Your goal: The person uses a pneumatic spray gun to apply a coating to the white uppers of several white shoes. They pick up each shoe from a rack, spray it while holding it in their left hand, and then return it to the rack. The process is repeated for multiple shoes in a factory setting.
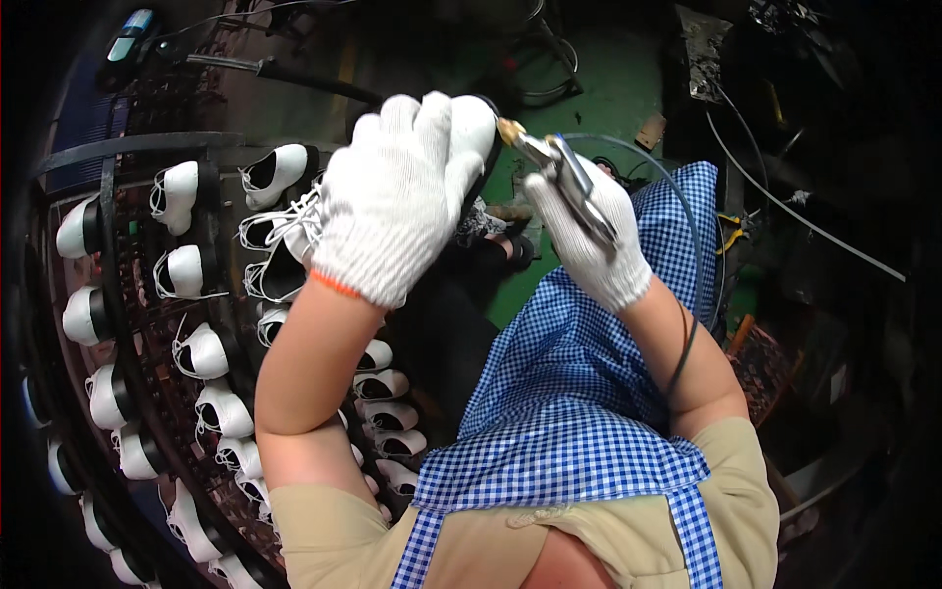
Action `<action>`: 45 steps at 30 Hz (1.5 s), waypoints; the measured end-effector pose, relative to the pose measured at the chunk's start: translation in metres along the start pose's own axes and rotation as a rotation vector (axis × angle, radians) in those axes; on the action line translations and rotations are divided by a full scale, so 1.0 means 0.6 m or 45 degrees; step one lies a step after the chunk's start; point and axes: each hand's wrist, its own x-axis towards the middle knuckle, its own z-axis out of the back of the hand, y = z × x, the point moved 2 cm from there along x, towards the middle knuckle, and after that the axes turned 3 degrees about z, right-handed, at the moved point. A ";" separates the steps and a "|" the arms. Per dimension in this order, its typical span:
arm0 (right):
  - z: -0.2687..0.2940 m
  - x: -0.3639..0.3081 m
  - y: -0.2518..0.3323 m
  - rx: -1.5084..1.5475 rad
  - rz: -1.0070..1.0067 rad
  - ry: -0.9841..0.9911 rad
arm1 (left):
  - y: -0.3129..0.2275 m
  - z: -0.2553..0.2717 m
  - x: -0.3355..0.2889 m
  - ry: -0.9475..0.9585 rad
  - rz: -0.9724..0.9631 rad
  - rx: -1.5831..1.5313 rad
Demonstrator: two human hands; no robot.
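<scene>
My left hand [388, 201], in a white knit glove with an orange cuff edge, is closed round a white shoe [474, 126] with a dark sole. Most of that shoe is hidden behind the glove. My right hand [601, 240], gloved too, grips a metal spray gun [571, 187] with a brass-coloured nozzle. The nozzle points left at the shoe and is very close to it; I cannot tell whether they touch. A thin grey hose [699, 236] curves from around the gun down past my right forearm. White laces [299, 221] show beside the left glove; whose shoe they belong to is unclear.
On the left, a dark metal rack [110, 236] carries rows of white shoes [203, 351] with dark soles. A grey cable [785, 201] crosses the right side near a yellow-handled tool [731, 231]. Green floor [618, 93] shows ahead. A blue checked apron [559, 412] covers my front.
</scene>
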 end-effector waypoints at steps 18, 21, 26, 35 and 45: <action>-0.137 -0.011 -0.007 0.193 0.013 -0.023 | 0.164 -0.026 0.087 0.568 0.331 0.045; -0.145 -0.025 -0.005 0.142 0.065 -0.013 | 0.186 -0.039 0.085 0.557 0.438 0.001; -0.155 -0.052 0.004 0.193 0.091 -0.047 | 0.234 -0.085 0.088 0.502 0.709 -0.121; -0.146 -0.105 0.050 0.031 0.090 0.223 | 0.277 -0.100 0.079 0.520 0.696 -0.096; -0.081 -0.090 -0.021 0.060 0.105 -0.144 | 0.149 0.076 -0.092 -0.291 0.589 -0.713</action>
